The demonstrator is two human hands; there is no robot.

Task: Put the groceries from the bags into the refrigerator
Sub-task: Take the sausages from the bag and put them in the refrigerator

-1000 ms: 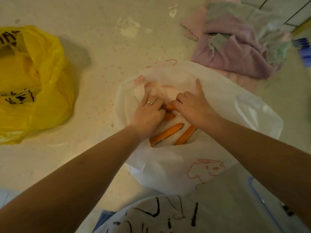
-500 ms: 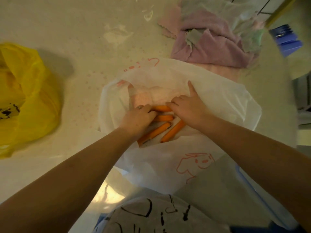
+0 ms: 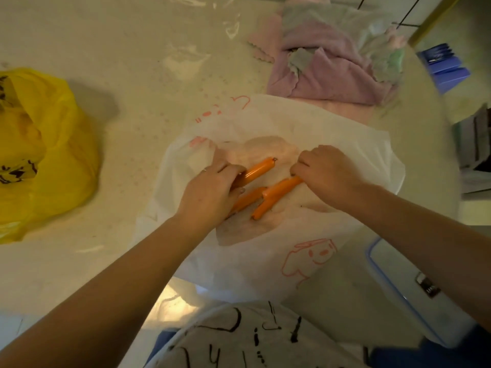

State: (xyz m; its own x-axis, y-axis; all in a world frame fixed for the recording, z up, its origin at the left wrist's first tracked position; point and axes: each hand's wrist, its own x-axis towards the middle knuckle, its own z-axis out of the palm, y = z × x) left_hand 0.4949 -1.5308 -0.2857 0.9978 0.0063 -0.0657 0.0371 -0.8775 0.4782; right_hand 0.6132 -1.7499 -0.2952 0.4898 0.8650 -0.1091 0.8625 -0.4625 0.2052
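Sausages are lying inside the white bag; the left hand is curling over two, the right hand is gripping another's end.

— The white bag: thin matt plastic? And the yellow bag?

— Glossier plastic film. The sausages look smooth and shiny-cased, the towels fuzzy cloth, the countertop probably polished stone.
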